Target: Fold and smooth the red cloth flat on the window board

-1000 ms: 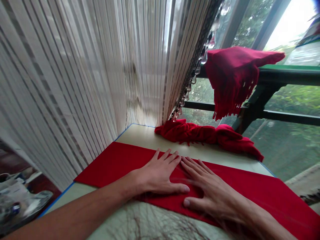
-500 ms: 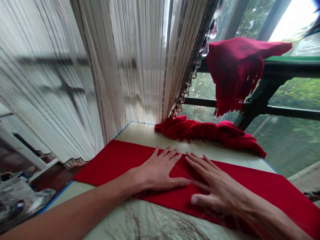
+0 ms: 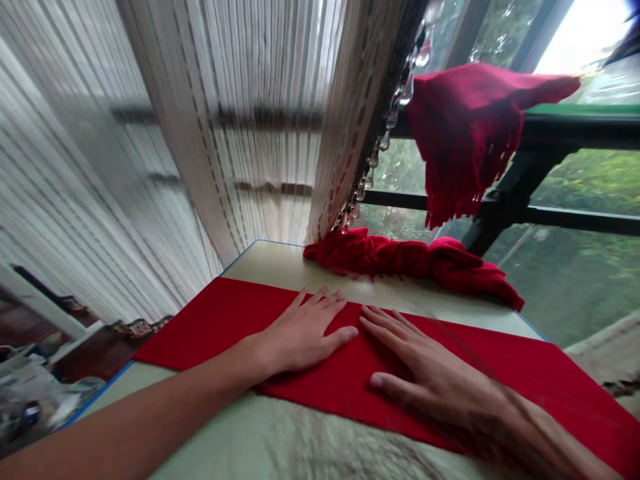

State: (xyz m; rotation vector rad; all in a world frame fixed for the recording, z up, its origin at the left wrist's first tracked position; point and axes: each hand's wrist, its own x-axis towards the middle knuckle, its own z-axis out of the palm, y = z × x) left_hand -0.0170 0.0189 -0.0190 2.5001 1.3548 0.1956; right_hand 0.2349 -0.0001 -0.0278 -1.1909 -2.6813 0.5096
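A long flat strip of red cloth (image 3: 200, 320) lies across the pale table (image 3: 273, 257), its ends reaching past the left and right table edges. My left hand (image 3: 300, 337) rests palm down on the cloth, fingers spread and thumb pointing right. Beside it, my right hand (image 3: 420, 363) also lies flat on the cloth, its thumb apart from the fingers. Both sets of fingertips are close to the cloth's far edge. Neither hand grips anything. A bunched red scarf (image 3: 400, 260) lies along the table's far side.
A fringed red scarf (image 3: 465, 127) hangs over a dark window rail (image 3: 590, 137). Striped curtains (image 3: 270, 67) with a beaded edge (image 3: 373, 160) hang behind the table. Plastic bags (image 3: 50, 393) sit low at the left, near a white frame (image 3: 70, 320).
My left hand has slid a little left along the cloth, widening the gap between the hands. My right hand stays flat on it. The whole view has shifted slightly.
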